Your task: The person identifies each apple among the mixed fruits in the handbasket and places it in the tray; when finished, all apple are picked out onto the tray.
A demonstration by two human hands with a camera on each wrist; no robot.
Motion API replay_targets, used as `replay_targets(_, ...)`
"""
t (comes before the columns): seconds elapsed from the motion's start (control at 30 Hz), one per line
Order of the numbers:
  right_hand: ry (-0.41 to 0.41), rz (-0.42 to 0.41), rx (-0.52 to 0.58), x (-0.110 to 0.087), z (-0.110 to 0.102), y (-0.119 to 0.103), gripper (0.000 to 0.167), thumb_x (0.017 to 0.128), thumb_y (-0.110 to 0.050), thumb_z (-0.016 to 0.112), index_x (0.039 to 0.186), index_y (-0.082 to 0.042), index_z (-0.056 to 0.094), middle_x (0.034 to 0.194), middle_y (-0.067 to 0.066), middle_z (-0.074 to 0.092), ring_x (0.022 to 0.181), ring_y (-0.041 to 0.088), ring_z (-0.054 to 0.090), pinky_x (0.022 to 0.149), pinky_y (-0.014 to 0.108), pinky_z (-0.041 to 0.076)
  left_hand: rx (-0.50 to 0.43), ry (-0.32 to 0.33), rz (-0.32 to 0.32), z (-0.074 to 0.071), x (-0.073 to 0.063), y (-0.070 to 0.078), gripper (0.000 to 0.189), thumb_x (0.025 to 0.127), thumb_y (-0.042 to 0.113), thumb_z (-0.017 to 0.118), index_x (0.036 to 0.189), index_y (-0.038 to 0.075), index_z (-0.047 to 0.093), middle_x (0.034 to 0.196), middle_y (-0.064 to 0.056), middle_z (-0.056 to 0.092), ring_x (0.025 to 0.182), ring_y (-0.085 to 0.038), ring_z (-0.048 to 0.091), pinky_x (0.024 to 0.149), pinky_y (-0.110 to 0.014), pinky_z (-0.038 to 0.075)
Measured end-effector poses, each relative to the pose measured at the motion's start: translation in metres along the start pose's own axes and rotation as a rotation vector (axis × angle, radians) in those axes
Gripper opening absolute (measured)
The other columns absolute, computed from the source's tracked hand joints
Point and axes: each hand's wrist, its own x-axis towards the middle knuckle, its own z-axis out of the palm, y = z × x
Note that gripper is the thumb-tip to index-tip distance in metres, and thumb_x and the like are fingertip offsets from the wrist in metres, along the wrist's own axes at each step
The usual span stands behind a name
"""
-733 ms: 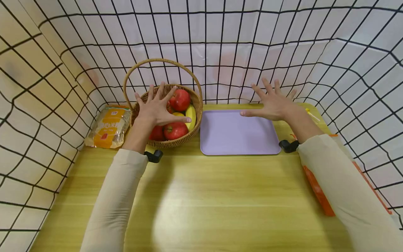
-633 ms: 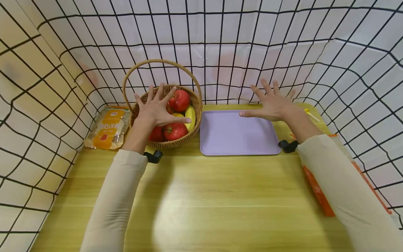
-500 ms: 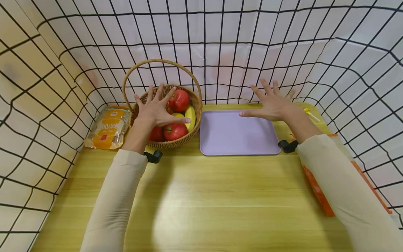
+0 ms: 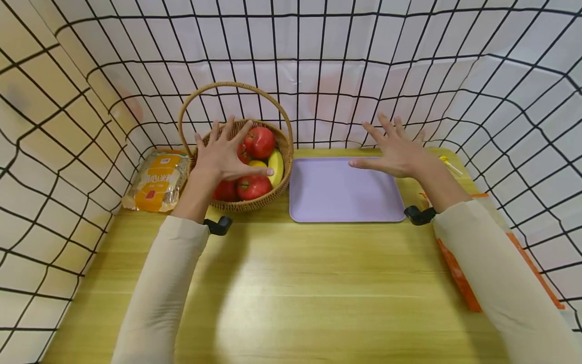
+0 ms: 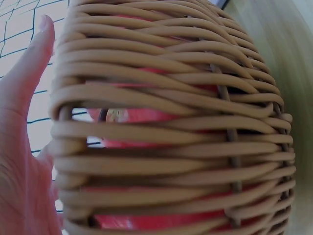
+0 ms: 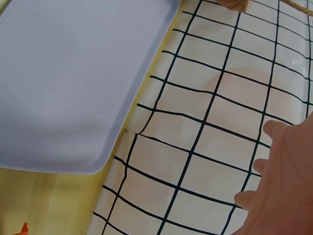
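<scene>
My left hand (image 4: 221,157) spreads its fingers above a wicker basket (image 4: 254,203) with a tall hoop handle. Inside lie several red apples (image 4: 254,187), a banana (image 4: 276,168) and a yellow fruit (image 4: 257,164) that is partly hidden. In the left wrist view the basket's woven side (image 5: 171,127) fills most of the picture, with the hand (image 5: 22,132) at its left. My right hand (image 4: 396,153) hovers with spread fingers over the right part of a lilac tray (image 4: 341,194). Neither hand holds anything.
A clear and orange food bag (image 4: 156,182) lies left of the basket. Near the right back corner is a small yellow item (image 4: 447,164). An orange-edged bag (image 4: 459,278) is partly under the right sleeve. Grid-patterned cloth (image 4: 309,76) walls the wooden table (image 4: 295,293).
Both hands keep almost the same place and spread. The whole view shifts very slightly, and the basket, tray and bags stay where they were.
</scene>
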Motion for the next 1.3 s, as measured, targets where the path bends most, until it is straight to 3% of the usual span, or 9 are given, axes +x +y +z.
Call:
replay_targets(0.3,0.12,-0.061,0.065,-0.019,0.005,0.008,0.102,0.089,-0.084,0.045,0.167,-0.033,0.001,0.174,0.006,-0.016,0.159,0.044,-0.011,0.111,0.086,-0.002,-0.043,0.085,0.061,0.003,-0.011,-0.011,0.127,0.062,0.098,0.06,0.164,0.046,0.005,0.175,-0.002,-0.004,0.159,-0.045,0.007,0.121,-0.076,0.008)
replay_targets(0.57,0.172,-0.1,0.186,-0.038,0.025,0.018,0.086,0.097,-0.067,0.051,0.166,-0.023,0.023,0.174,0.016,0.005,0.154,0.052,0.016,0.113,0.08,0.022,-0.133,0.158,0.083,0.011,-0.023,-0.021,0.118,0.069,0.089,0.065,0.165,0.039,0.018,0.174,-0.008,0.011,0.155,-0.047,0.019,0.117,-0.075,0.024)
replay_targets(0.73,0.22,-0.126,0.279,-0.048,0.046,0.025,0.077,0.101,-0.053,0.057,0.161,-0.012,0.033,0.168,0.023,0.024,0.153,0.05,0.021,0.117,0.075,0.022,-0.207,0.203,0.077,0.016,-0.029,-0.029,0.113,0.071,0.082,0.071,0.164,0.038,0.024,0.173,-0.007,0.015,0.155,-0.046,0.023,0.111,-0.078,0.03)
replay_targets(0.87,0.253,-0.097,0.342,-0.054,0.068,0.031,0.069,0.102,-0.047,0.059,0.156,-0.008,0.041,0.162,0.025,0.035,0.15,0.049,0.028,0.118,0.071,0.024,-0.256,0.225,0.087,0.019,-0.031,-0.034,0.11,0.072,0.076,0.075,0.163,0.035,0.029,0.173,-0.008,0.018,0.154,-0.046,0.025,0.111,-0.078,0.031)
replay_targets(1.3,0.255,0.014,0.44,-0.065,0.129,0.041,0.059,0.105,-0.042,0.055,0.152,-0.007,0.047,0.159,0.029,0.037,0.148,0.052,0.03,0.115,0.074,0.025,-0.347,0.215,0.04,0.027,-0.026,-0.045,0.1,0.078,0.071,0.073,0.162,0.035,0.033,0.171,-0.009,0.02,0.15,-0.048,0.032,0.11,-0.078,0.032)
